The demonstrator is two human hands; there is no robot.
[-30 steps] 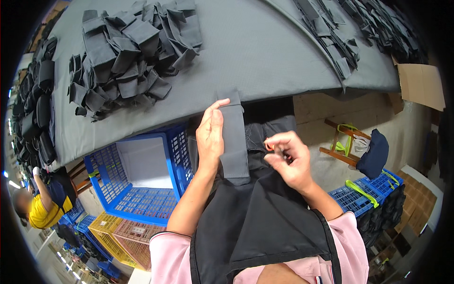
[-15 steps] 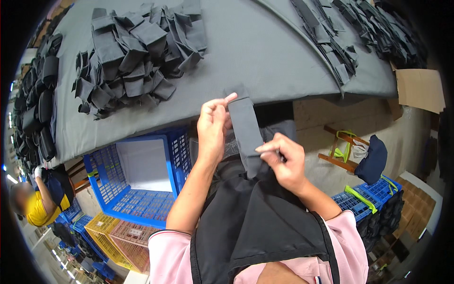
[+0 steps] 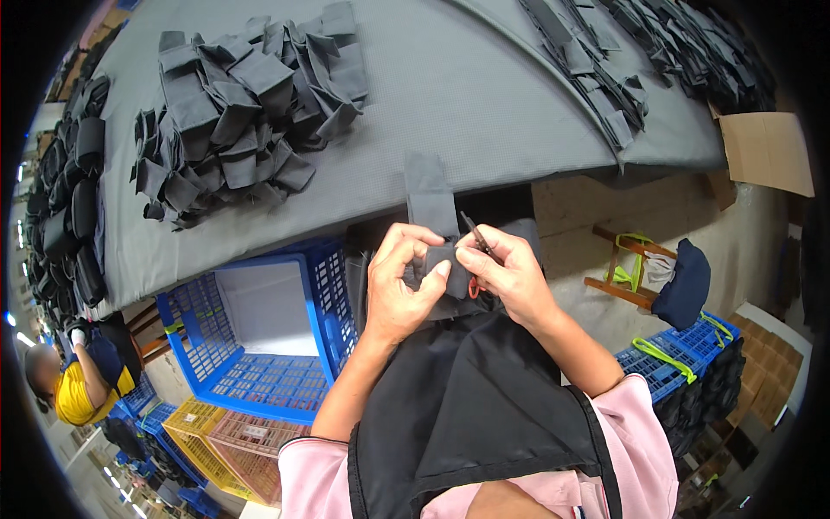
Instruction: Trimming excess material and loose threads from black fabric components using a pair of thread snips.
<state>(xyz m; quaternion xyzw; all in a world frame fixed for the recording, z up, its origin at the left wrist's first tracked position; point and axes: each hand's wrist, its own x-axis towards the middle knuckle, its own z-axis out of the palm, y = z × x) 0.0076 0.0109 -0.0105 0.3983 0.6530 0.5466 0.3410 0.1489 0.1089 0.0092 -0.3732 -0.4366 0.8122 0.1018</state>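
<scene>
A dark grey fabric strip (image 3: 430, 206) lies over the table's near edge, its lower end folded up between my hands. My left hand (image 3: 399, 278) pinches this folded end between thumb and fingers. Close beside it, my right hand (image 3: 512, 275) is closed around small scissors (image 3: 475, 230). Their dark blades point up and away, and a red handle loop shows below the fingers. The right thumb tip is at the fold; whether it also grips the cloth I cannot tell. Fingers hide part of the strip.
The grey-covered table (image 3: 415, 95) bears a heap of grey fabric pieces (image 3: 233, 112) at left and narrow strips (image 3: 588, 78) at far right. A blue crate (image 3: 316, 320) stands below its edge. A wooden stool (image 3: 622, 290) is at right. Another person (image 3: 82, 385) works at far left.
My right hand has moved up beside the left, and scissors now show in it. The left hand has come down to the strip's lower end, which is now folded up.
</scene>
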